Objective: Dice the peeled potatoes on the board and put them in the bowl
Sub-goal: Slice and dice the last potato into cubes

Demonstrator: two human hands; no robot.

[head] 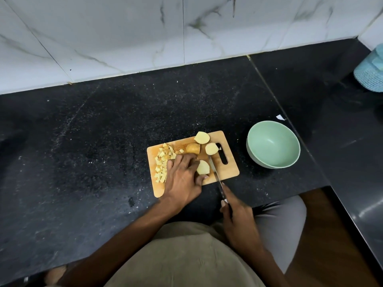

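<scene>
My left hand [183, 179] lies over the potato half [203, 167] I am cutting, fingers curled down on it and thumb hooked round its near end, so most of that piece is hidden under my knuckles. My right hand [234, 212] is wrapped round the handle of the kitchen knife [215, 175], forefinger stretched along the spine; the handle itself is almost wholly covered by my fingers. The blade runs just beside the right edge of the held half, its tip on the wooden cutting board [226, 170], though I cannot tell if the edge has entered the potato.

Farther back on the board I see 3 more potato pieces [202, 137], 1 of them touching the handle slot. A heap of potato cubes [163, 164] sits along the board's left side, partly masked by my left hand.

The green bowl [273, 143] stands on the black table [93, 131] just right of the board, with nothing visible inside. At the far right edge a pale blue ribbed container [371, 73] is cut off by the frame. A white scrap [280, 117] lies behind the bowl; I cannot make out what it is.
</scene>
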